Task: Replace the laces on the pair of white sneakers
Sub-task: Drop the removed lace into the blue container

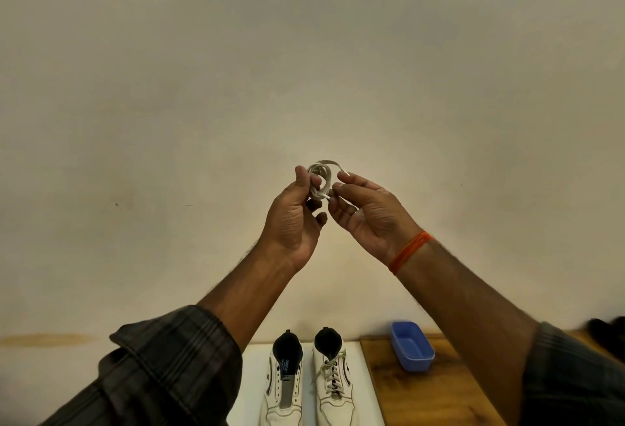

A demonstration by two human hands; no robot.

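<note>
Both hands are raised in front of the pale wall, well above the table. My left hand (297,209) grips a coiled white lace (319,178) between thumb and fingers. My right hand (365,212) pinches one white tip of that lace beside the coil; a second tip sticks out above its fingers. Below, two white sneakers stand side by side on a white sheet (365,388). The left sneaker (285,388) has no lace in its eyelets. The right sneaker (333,388) is laced.
A blue plastic tub (412,347) stands on the wooden table (439,391) right of the shoes. A dark object (605,331) lies at the far right edge. An orange thread band circles my right wrist.
</note>
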